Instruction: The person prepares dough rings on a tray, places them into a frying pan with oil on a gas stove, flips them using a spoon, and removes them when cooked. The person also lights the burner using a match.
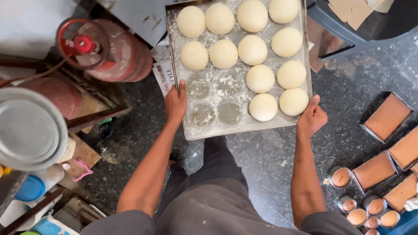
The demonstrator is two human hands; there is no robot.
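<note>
Floor: dark speckled stone (270,161) under me, dusted pale in spots; I take the metal tray as my landmark for everything else.
Far left of the tray: a round metal lid (30,128) sits on a cluttered rack, with a blue cap (29,188) just below it.
Left of the tray: a red gas cylinder (111,50) lies tilted, its valve ring facing me, close to the tray's left edge; a printed paper scrap (163,76) pokes out between the two.
Left hand (176,103): I see it clamped on the tray's left rim, thumb on top on the floured surface, fingers hidden beneath.
Tray (209,130): a floured metal tray held level in the air above the floor, in front of my legs.
Dough balls (252,50): twelve smooth pale rounds on the tray, filling its far end and right side; the near-left part shows four bare round flour marks.
Right hand (311,118): gripping the tray's near-right corner, thumb up along the rim.
Right of the tray: rectangular tins of brown batter (386,116) and small round tins (341,176) stand on the floor, well apart from it.
</note>
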